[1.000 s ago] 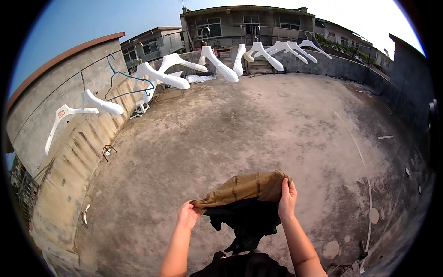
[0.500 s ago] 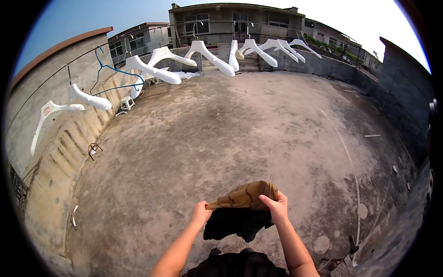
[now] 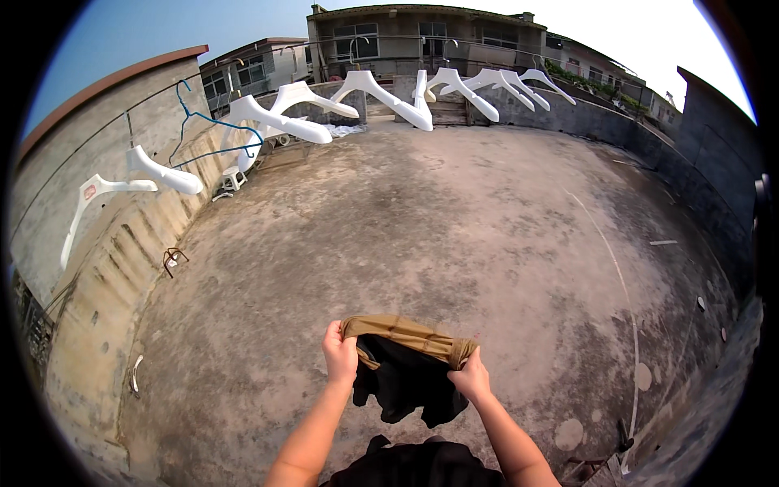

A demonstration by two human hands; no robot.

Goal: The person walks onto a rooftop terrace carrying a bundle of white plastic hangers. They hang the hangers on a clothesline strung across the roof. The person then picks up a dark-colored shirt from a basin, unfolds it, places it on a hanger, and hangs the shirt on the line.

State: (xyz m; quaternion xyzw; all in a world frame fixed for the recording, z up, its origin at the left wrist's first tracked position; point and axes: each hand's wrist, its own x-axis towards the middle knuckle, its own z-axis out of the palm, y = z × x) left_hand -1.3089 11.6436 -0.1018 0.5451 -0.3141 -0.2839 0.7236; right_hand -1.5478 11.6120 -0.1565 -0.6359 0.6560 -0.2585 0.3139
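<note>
A brown and black cloth garment (image 3: 410, 375) hangs stretched between my two hands, low in front of my body. Its brown band runs along the top, and black cloth drops below in loose folds. My left hand (image 3: 340, 355) is closed on the band's left end. At the right end, my right hand (image 3: 471, 378) grips the bunched brown edge, thumb pressed against it. The garment's exact kind is not clear.
Several white hangers (image 3: 381, 96) and a blue hanger (image 3: 213, 134) hang from a wire ahead and to the left. By the left wall (image 3: 122, 284) stands a small white stool (image 3: 234, 178). A curved white piece (image 3: 135, 376) lies on the concrete floor (image 3: 389, 227).
My left hand has risen and shifted slightly left, while my right hand has dropped a little. The brown band is now pulled wider, showing more black cloth beneath.
</note>
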